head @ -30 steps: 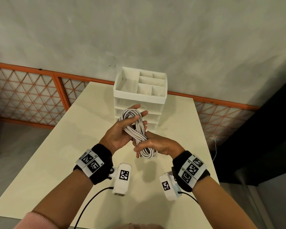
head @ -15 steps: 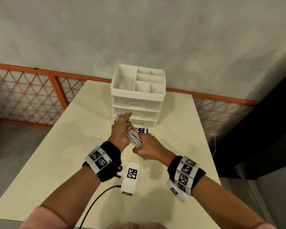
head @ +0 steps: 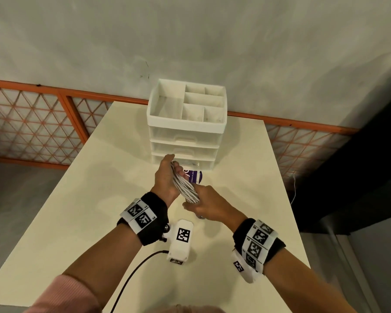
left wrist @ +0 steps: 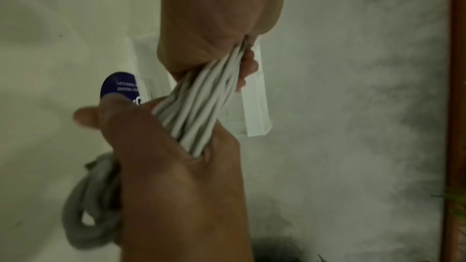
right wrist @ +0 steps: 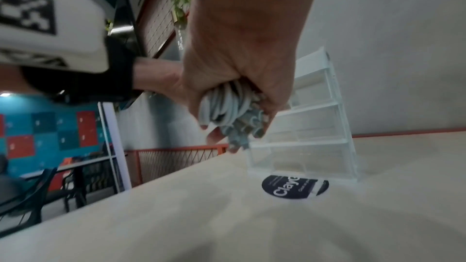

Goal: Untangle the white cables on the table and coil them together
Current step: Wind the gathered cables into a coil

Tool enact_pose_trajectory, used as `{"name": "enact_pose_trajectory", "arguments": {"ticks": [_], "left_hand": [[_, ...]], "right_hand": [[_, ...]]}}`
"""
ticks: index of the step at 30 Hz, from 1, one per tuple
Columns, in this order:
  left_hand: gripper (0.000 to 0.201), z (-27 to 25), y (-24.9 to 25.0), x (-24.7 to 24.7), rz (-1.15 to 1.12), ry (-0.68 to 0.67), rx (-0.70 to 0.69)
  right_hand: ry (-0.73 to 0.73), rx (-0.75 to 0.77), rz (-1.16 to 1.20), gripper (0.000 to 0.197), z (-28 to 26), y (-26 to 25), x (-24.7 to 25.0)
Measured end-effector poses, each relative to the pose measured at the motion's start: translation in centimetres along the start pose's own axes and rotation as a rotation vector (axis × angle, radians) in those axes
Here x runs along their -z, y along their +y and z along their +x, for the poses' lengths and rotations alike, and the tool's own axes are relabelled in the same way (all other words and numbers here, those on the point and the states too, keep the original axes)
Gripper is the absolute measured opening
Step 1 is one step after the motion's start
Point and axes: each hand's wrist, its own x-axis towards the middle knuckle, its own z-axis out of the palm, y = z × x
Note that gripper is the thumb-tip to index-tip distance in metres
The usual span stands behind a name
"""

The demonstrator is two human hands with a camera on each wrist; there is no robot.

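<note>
The white cables point(head: 185, 188) form one coiled bundle held above the table between both hands. My left hand point(head: 166, 177) grips the far, upper end, with fingers curled round the strands point(left wrist: 206, 95). My right hand point(head: 204, 203) grips the near, lower end in a fist. In the left wrist view a loop of cable point(left wrist: 88, 206) sticks out past the right hand point(left wrist: 176, 166). The right wrist view shows the bundle's looped ends point(right wrist: 227, 111) bunched inside my right hand point(right wrist: 239, 57). The middle of the bundle is twisted tight.
A white drawer unit point(head: 185, 132) with an open compartment tray on top stands at the table's far middle, just beyond my hands. A round dark purple label point(head: 195, 176) lies on the cream table point(head: 77, 211) in front of it. An orange mesh railing point(head: 43, 123) runs behind.
My left hand has closed round the bundle's top, where before its fingers lay loosely over it. My right hand turned palm-down. Both hands sank slightly towards the drawer unit.
</note>
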Motion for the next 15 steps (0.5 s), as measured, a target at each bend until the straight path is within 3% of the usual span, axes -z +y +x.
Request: {"name": "enact_pose_trajectory", "arguments": {"ticks": [2, 5, 11, 14, 15], "left_hand": [[0.039, 0.9, -0.4, -0.1, 0.006, 0.052, 0.005], [0.039, 2.9, -0.9, 0.1, 0.037, 0.062, 0.047], [0.039, 6.0, 0.0, 0.3, 0.11, -0.193, 0.194], [0.071, 7.8, 0.7, 0.3, 0.122, -0.215, 0.185], [0.07, 8.5, 1.0, 0.3, 0.104, -0.188, 0.157]], "right_hand": [[0.065, 0.001, -0.247, 0.033, 0.7, 0.9, -0.8], [0.082, -0.009, -0.43, 0.039, 1.7, 1.9, -1.2], [0.011, -0.148, 0.045, 0.018, 3.8, 3.3, 0.9], [0.0, -0.164, 0.113, 0.006, 4.9, 4.4, 2.4], [-0.003, -0.166, 0.111, 0.004, 5.1, 4.7, 2.8]]}}
